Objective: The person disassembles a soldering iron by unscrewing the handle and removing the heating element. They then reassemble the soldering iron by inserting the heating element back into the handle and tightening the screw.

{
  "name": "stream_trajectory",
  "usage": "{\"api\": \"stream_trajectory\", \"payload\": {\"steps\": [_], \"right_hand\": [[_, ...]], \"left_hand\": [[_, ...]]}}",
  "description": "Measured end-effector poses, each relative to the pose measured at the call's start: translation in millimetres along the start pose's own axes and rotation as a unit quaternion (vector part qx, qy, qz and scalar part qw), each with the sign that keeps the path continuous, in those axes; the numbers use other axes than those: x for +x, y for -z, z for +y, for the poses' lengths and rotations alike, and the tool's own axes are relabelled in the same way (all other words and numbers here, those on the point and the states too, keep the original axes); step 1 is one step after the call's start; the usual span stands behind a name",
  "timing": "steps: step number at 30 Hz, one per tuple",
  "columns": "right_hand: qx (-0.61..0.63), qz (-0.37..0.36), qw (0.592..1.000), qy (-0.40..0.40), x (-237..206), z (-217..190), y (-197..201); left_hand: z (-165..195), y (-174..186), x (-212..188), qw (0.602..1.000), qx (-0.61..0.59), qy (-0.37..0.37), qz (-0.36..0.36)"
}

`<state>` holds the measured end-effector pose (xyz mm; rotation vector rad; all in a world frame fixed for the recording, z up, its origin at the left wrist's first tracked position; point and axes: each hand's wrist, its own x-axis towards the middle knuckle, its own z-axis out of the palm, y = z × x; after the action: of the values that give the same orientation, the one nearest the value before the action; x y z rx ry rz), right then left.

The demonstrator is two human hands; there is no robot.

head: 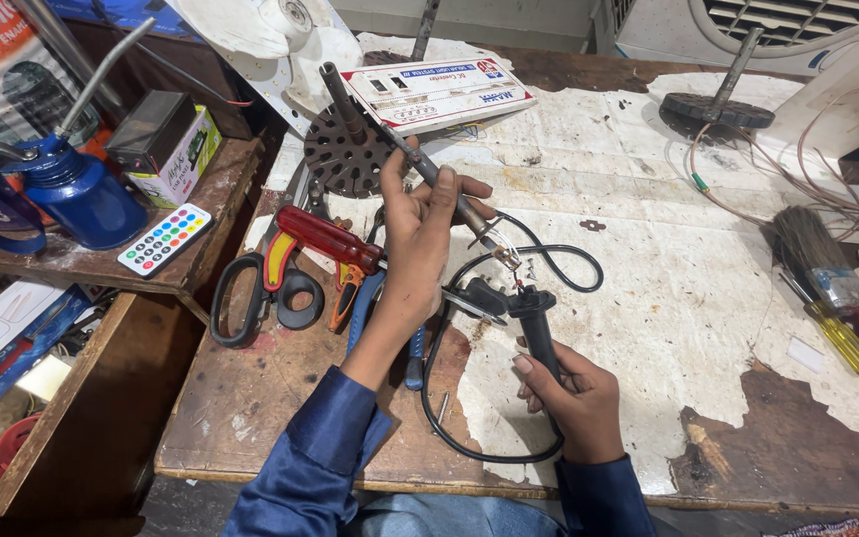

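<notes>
My left hand [420, 234] grips a long soldering iron [390, 124] that slants from the upper left down to its tip by the fingers. My right hand [574, 398] holds a black cable end piece [536, 323] upright, with thin bare wires at its top. The iron's tip [502, 254] touches or nearly touches those wires. A black cable [569, 264] loops on the worn wooden bench [251, 398] around both hands. Both sleeves are blue.
Black-handled scissors [251, 293], a red-handled screwdriver [325, 234] and orange pliers [347, 293] lie left of my left hand. A perforated metal disc [345, 159] sits behind. A blue oil can [77, 194] and a remote [163, 239] rest on the left shelf. A brush [812, 249] and yellow screwdriver [844, 338] lie right.
</notes>
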<state>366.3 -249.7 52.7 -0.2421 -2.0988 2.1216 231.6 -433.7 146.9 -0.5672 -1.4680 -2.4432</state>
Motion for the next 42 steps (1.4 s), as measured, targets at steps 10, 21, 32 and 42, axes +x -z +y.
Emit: {"api": "stream_trajectory", "payload": {"steps": [10,21,32,42], "right_hand": [[0.003,-0.003,1.0,0.009,1.4,-0.1,-0.1],[0.007,-0.007,1.0,0.009,3.2,1.5,2.3],[-0.002,-0.011,1.0,-0.003,3.1,3.3,4.2],[-0.002,-0.029,1.0,0.006,2.8,4.5,5.5]], "left_hand": [[-1.3,0.4,-1.3,1.0,0.003,0.005,-0.004],[-1.3,-1.1,-3.2,0.999,-0.037,0.017,-0.021],[4.6,-2.4,-4.5,0.998,-0.061,0.008,-0.02],[6.7,-1.6,-6.6,0.998,-0.056,-0.006,-0.022]]}}
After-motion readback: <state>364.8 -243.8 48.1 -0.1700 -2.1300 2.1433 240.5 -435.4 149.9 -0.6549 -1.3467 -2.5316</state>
